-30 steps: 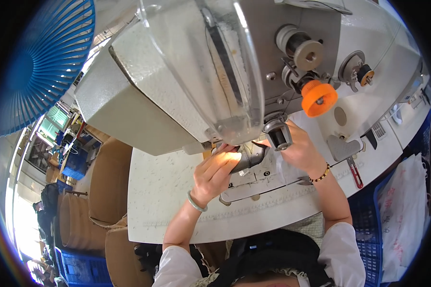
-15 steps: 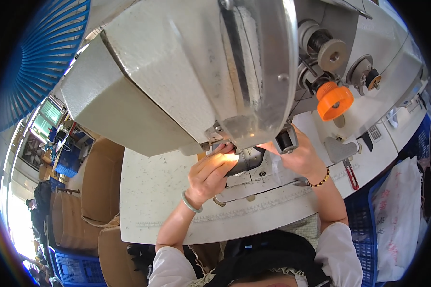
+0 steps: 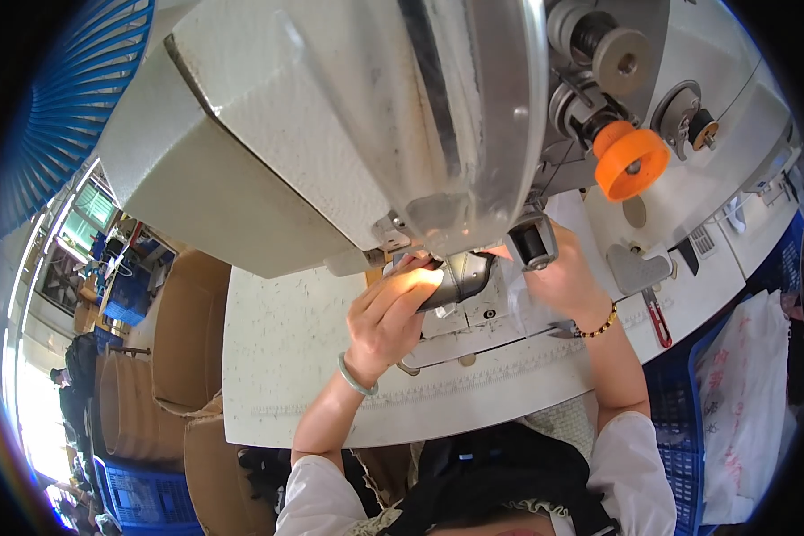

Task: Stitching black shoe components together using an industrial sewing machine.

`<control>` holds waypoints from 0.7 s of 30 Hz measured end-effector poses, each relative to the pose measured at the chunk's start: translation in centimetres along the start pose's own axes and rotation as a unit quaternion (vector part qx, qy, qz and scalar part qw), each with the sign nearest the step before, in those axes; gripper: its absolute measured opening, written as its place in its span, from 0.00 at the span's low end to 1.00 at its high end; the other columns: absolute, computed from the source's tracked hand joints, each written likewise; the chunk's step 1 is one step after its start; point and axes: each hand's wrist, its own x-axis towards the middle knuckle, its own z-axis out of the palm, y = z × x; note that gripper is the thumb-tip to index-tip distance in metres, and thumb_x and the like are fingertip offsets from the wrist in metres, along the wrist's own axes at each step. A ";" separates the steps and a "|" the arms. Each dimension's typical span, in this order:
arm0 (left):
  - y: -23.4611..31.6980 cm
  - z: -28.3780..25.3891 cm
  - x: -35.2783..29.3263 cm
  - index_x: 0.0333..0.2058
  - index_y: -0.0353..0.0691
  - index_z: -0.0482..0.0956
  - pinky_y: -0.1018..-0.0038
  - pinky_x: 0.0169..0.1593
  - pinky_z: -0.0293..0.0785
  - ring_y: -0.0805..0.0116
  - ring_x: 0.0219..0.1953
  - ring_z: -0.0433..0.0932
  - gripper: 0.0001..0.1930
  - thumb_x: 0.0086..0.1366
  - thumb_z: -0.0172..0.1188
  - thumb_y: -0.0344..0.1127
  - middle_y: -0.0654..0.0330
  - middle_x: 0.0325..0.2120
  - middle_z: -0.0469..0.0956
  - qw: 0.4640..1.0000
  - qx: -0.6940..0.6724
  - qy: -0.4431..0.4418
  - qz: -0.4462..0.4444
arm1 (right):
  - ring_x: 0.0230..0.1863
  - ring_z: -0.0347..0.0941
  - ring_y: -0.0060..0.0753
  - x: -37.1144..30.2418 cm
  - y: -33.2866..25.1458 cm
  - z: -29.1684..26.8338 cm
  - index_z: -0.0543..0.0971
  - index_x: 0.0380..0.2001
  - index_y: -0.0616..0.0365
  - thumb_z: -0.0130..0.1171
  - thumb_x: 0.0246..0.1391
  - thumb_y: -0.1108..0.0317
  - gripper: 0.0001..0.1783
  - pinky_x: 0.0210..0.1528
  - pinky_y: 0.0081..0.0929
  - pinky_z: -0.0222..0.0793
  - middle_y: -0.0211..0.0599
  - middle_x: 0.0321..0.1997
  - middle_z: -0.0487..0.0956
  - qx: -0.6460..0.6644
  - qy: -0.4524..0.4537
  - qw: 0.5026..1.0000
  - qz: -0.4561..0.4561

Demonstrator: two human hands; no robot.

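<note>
A dark, glossy piece of leather-like material [image 3: 470,279] with a visible stitched seam lies under the head of a sewing machine [image 3: 330,134]. My left hand [image 3: 384,313] is closed on its left end, the fingers pressed together in the lamp's light. My right hand [image 3: 567,281] is at the right of the piece, behind the black-and-metal roller part [image 3: 532,243]. That part and the machine head hide most of its fingers, so its grip cannot be made out. What kind of item the dark piece is does not show clearly.
Small snips [image 3: 565,330] and a red-handled tool [image 3: 658,320] lie on the white table [image 3: 286,357], right of my right wrist. An orange thread-tension knob [image 3: 632,165] juts from the machine. Cardboard boxes [image 3: 186,330] stand left; a blue crate [image 3: 674,429] holds white plastic at right.
The dark piece has shifted and turned slightly under the machine, with more of its seam in the light. Both hands keep nearly the same places. The whole view has tilted a little.
</note>
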 end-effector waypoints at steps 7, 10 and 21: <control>-0.4 0.1 0.1 0.30 0.35 0.77 0.69 0.42 0.78 0.57 0.36 0.80 0.14 0.40 0.59 0.17 0.56 0.29 0.78 1.000 0.006 -0.004 0.024 | 0.37 0.73 0.31 0.0 0.2 0.2 0.76 0.34 0.58 0.55 0.37 0.78 0.15 0.42 0.27 0.68 0.32 0.34 0.77 0.005 0.008 1.000 -0.021; -0.8 -0.1 -0.5 0.30 0.35 0.77 0.68 0.45 0.79 0.59 0.36 0.80 0.15 0.38 0.59 0.16 0.57 0.29 0.77 1.000 -0.002 -0.010 0.026 | 0.37 0.73 0.31 0.4 -0.1 0.6 0.76 0.34 0.59 0.55 0.37 0.78 0.14 0.41 0.27 0.67 0.32 0.33 0.76 0.004 0.048 0.998 -0.037; -1.5 0.0 -0.7 0.32 0.38 0.78 0.72 0.35 0.78 0.61 0.36 0.80 0.18 0.38 0.60 0.18 0.59 0.32 0.78 1.000 0.004 0.001 0.026 | 0.36 0.71 0.34 0.2 -0.5 0.4 0.73 0.30 0.60 0.53 0.36 0.80 0.12 0.43 0.30 0.67 0.34 0.33 0.75 0.007 0.030 0.999 -0.020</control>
